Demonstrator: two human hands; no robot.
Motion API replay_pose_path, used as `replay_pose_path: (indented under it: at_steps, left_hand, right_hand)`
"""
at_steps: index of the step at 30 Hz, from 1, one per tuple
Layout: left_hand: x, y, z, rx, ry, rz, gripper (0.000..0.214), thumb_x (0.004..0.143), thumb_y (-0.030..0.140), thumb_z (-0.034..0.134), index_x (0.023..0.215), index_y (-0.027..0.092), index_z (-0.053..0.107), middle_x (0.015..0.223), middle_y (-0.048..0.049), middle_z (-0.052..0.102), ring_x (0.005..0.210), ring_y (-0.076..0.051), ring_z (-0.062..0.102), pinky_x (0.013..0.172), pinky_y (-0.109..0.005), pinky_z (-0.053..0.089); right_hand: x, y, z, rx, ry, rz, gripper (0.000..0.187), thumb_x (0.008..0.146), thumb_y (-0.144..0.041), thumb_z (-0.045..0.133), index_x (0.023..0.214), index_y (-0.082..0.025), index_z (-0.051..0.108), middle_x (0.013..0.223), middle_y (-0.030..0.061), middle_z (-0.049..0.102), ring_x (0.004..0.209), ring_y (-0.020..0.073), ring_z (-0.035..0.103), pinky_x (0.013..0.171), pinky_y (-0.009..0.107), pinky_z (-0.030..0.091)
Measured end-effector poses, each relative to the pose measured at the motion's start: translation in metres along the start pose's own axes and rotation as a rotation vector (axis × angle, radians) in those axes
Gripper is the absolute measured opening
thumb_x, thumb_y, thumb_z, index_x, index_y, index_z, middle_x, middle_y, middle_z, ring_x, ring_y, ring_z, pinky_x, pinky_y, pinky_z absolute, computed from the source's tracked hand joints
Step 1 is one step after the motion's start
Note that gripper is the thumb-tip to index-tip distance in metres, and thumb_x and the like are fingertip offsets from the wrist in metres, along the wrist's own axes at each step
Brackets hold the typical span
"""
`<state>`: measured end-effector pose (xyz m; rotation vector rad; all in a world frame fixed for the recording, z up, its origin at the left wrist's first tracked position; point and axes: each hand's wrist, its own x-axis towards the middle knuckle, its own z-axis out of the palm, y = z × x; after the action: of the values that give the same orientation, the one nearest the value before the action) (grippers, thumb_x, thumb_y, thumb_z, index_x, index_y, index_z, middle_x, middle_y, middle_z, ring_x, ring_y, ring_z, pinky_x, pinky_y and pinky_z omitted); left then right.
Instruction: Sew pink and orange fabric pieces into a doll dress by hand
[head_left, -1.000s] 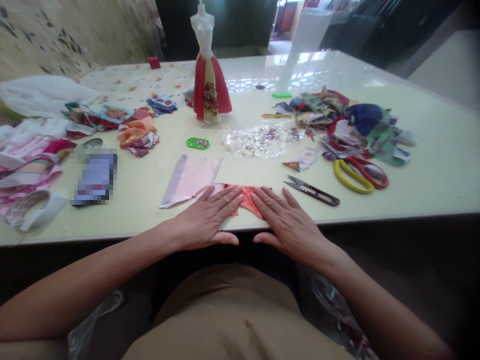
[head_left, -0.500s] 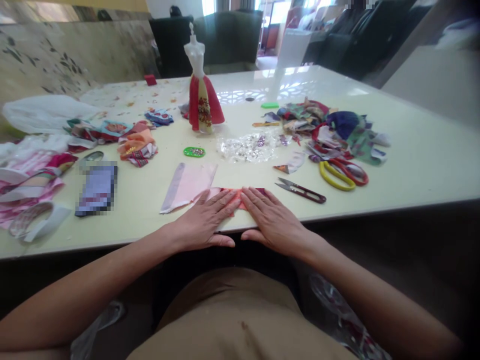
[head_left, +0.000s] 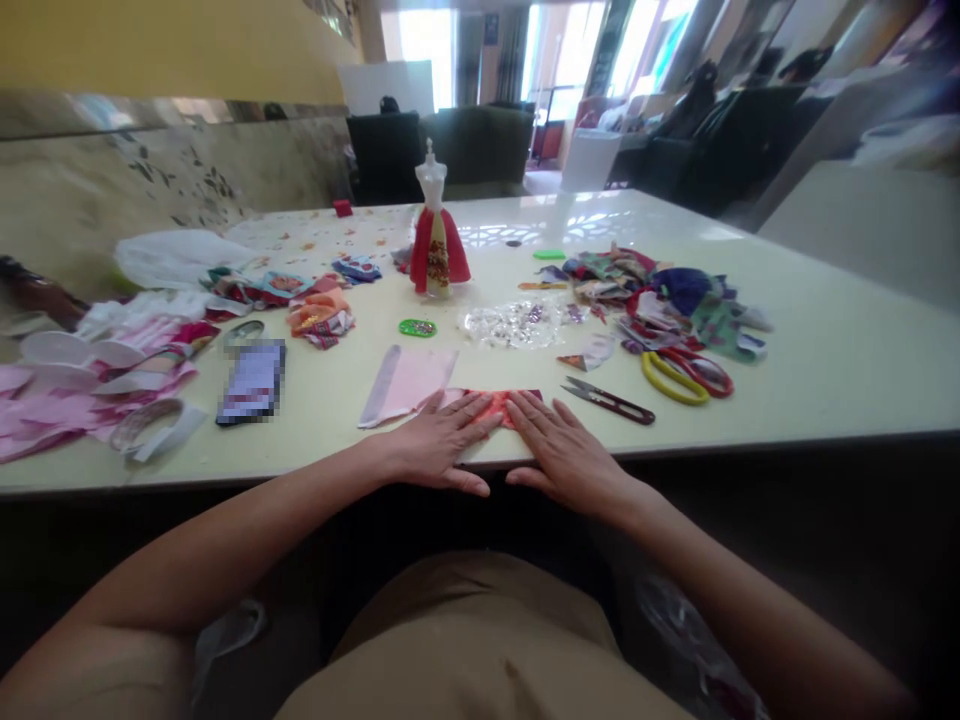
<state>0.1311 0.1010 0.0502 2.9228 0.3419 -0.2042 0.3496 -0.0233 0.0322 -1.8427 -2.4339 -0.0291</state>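
Note:
My left hand (head_left: pixel 442 452) and my right hand (head_left: pixel 566 458) lie flat, fingers stretched out, side by side on a small red-orange patterned cloth piece (head_left: pixel 499 402) at the near edge of the pale table (head_left: pixel 825 350). The fingertips nearly meet over the cloth, which is mostly covered. A pale pink fabric rectangle with a grey border (head_left: pixel 409 382) lies just left of it. Small thread snips (head_left: pixel 609 401) rest to the right of my right hand. A little dress form in a red skirt (head_left: pixel 438 247) stands further back.
Red and yellow-handled scissors (head_left: pixel 686 374) lie by a heap of colourful scraps (head_left: pixel 667 295) at right. Clear beads in plastic (head_left: pixel 517 323) and a green oval dish (head_left: pixel 417 327) sit mid-table. Pink cloth, tape rolls (head_left: pixel 154 430) and folded fabrics (head_left: pixel 321 310) are at left.
The view has tilted upward, showing more of the room behind. Both hands have stayed flat on the red cloth, fingertips drawing slightly closer together.

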Motion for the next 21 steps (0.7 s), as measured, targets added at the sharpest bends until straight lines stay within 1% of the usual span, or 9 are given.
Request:
replay_pose_path:
  at_steps: [3,5,8,10,11,13,16,19,21]
  left_hand:
    - [-0.001,0.001,0.006,0.012,0.064,0.017,0.102,0.083,0.072,0.057,0.160,0.022,0.012,0.167,-0.0161,0.008,0.155,-0.036,0.008,0.120,-0.062,0.002]
    - [-0.001,0.003,0.008,0.006,0.105,0.043,0.103,0.084,0.068,0.060,0.160,0.019,0.011,0.166,-0.0171,0.010,0.155,-0.033,0.009,0.122,-0.059,0.001]
    - [0.000,0.006,0.005,-0.038,0.103,0.060,0.099,0.085,0.067,0.059,0.160,0.018,0.015,0.165,-0.0184,0.012,0.155,-0.033,0.012,0.122,-0.059,0.006]
    - [-0.002,0.008,-0.002,-0.081,0.106,0.064,0.094,0.086,0.067,0.057,0.159,0.021,0.018,0.166,-0.0172,0.012,0.154,-0.034,0.015,0.121,-0.061,0.010]
    - [-0.005,0.008,-0.007,-0.103,0.129,0.068,0.090,0.088,0.065,0.056,0.159,0.023,0.020,0.166,-0.0161,0.014,0.154,-0.033,0.017,0.121,-0.061,0.010]
    - [-0.014,0.007,-0.016,-0.135,0.231,0.061,0.073,0.095,0.057,0.051,0.156,0.025,0.028,0.164,-0.0134,0.025,0.152,-0.028,0.025,0.123,-0.058,0.008]
    - [-0.036,-0.004,-0.028,-0.153,0.473,-0.045,0.047,0.101,0.044,0.044,0.143,0.025,0.051,0.155,-0.0106,0.045,0.147,-0.024,0.037,0.125,-0.053,0.009]
    - [-0.062,-0.026,-0.035,-0.206,0.665,-0.193,0.039,0.101,0.040,0.044,0.130,0.022,0.063,0.144,-0.0112,0.058,0.138,-0.024,0.049,0.123,-0.051,0.022]
    - [-0.076,-0.043,-0.034,-0.264,0.730,-0.257,0.038,0.100,0.042,0.046,0.125,0.020,0.066,0.135,-0.0124,0.063,0.130,-0.024,0.056,0.116,-0.047,0.037]
  right_hand:
    - [0.000,0.005,0.010,-0.016,-0.004,0.006,0.083,0.098,-0.066,0.031,0.157,-0.008,0.027,0.163,0.0167,0.020,0.152,0.0285,0.018,0.121,0.054,0.024]
    - [0.000,0.009,0.010,-0.022,-0.021,-0.001,0.082,0.099,-0.066,0.029,0.157,-0.008,0.028,0.163,0.0164,0.021,0.152,0.0286,0.020,0.121,0.055,0.023]
    - [0.005,0.011,-0.002,-0.025,-0.043,0.029,0.083,0.098,-0.068,0.027,0.156,-0.008,0.030,0.162,0.0182,0.024,0.151,0.0309,0.023,0.119,0.060,0.023]
    - [0.011,0.007,-0.012,-0.026,-0.007,0.045,0.084,0.098,-0.068,0.025,0.156,-0.008,0.030,0.161,0.0190,0.024,0.151,0.0315,0.023,0.119,0.061,0.022]
    - [0.014,0.004,-0.016,-0.024,0.022,0.043,0.084,0.098,-0.068,0.024,0.156,-0.008,0.030,0.161,0.0191,0.024,0.151,0.0311,0.022,0.119,0.061,0.022]
    - [0.021,-0.003,-0.020,-0.013,0.070,0.017,0.082,0.099,-0.066,0.022,0.157,-0.008,0.028,0.162,0.0185,0.022,0.152,0.0294,0.021,0.121,0.058,0.021]
    - [0.028,-0.009,-0.012,0.008,0.047,-0.050,0.085,0.098,-0.068,0.025,0.157,-0.008,0.026,0.162,0.0176,0.020,0.152,0.0293,0.018,0.122,0.056,0.020]
    - [0.031,-0.004,0.003,0.050,-0.011,-0.115,0.089,0.094,-0.073,0.033,0.159,-0.013,0.021,0.163,0.0155,0.020,0.152,0.0312,0.018,0.121,0.058,0.020]
    - [0.033,0.007,0.009,0.085,-0.021,-0.155,0.084,0.096,-0.070,0.034,0.161,-0.019,0.014,0.164,0.0127,0.019,0.152,0.0302,0.018,0.121,0.057,0.020]
